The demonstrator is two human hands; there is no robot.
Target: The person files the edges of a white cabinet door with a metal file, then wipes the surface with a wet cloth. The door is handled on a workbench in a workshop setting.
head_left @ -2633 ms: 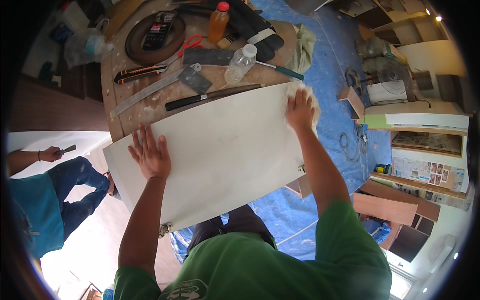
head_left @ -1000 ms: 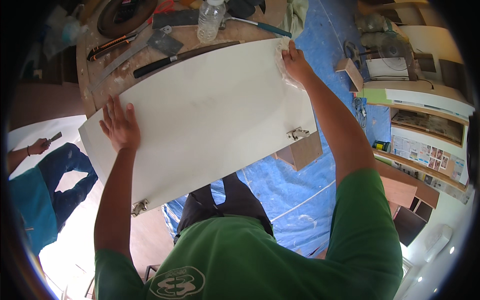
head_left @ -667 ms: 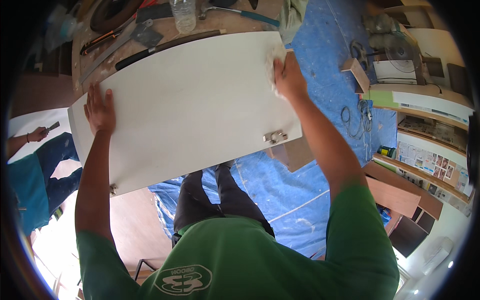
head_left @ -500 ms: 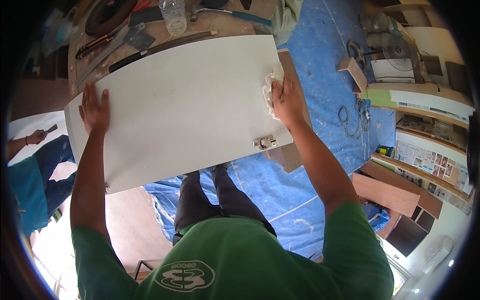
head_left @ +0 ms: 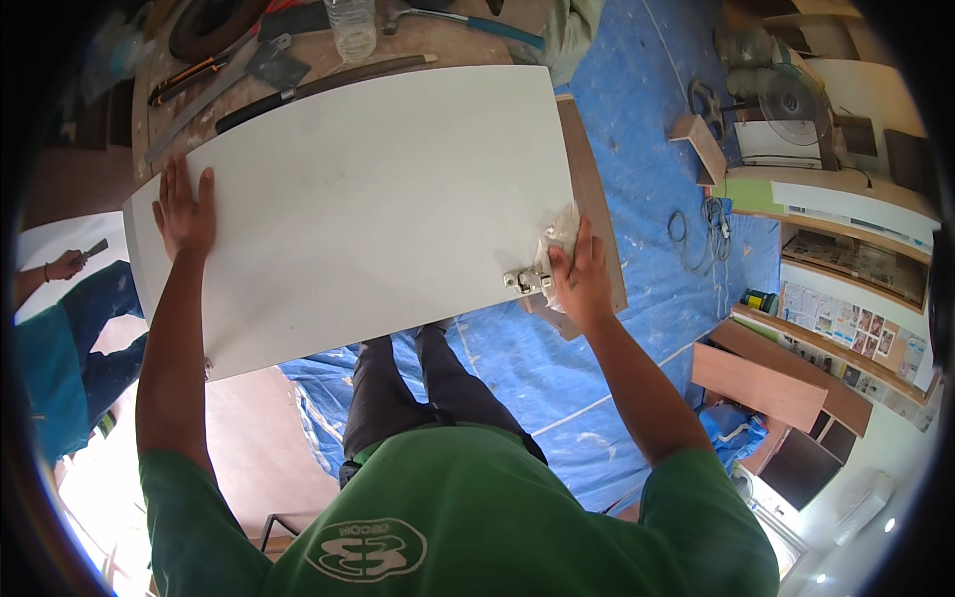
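A white cabinet door panel (head_left: pixel 368 209) lies across the worktable in front of me, faint grey smudges near its upper middle. My left hand (head_left: pixel 186 219) rests flat near its left end, fingers spread, palm down. At the right end my right hand (head_left: pixel 585 279) is closed over a crumpled white cloth (head_left: pixel 557 231), pressing it to the panel's edge. Just left of that cloth a metal hinge (head_left: pixel 523 282) is fixed near the panel's lower right corner. A sliver of another metal fitting (head_left: pixel 207 369) shows at the lower left, partly behind my left forearm.
Beyond the panel, the worktable (head_left: pixel 428 45) carries a clear plastic bottle (head_left: pixel 351 30), a hammer (head_left: pixel 477 22), a long dark-handled file (head_left: pixel 328 88) and a metal ruler (head_left: pixel 214 99). A co-worker's hand (head_left: pixel 66 265) holds a scraper at left. Blue tarp (head_left: pixel 647 149) covers the floor.
My right hand and the cloth have slid down the panel's right edge toward me, to beside the hinge. My left hand has stayed in place.
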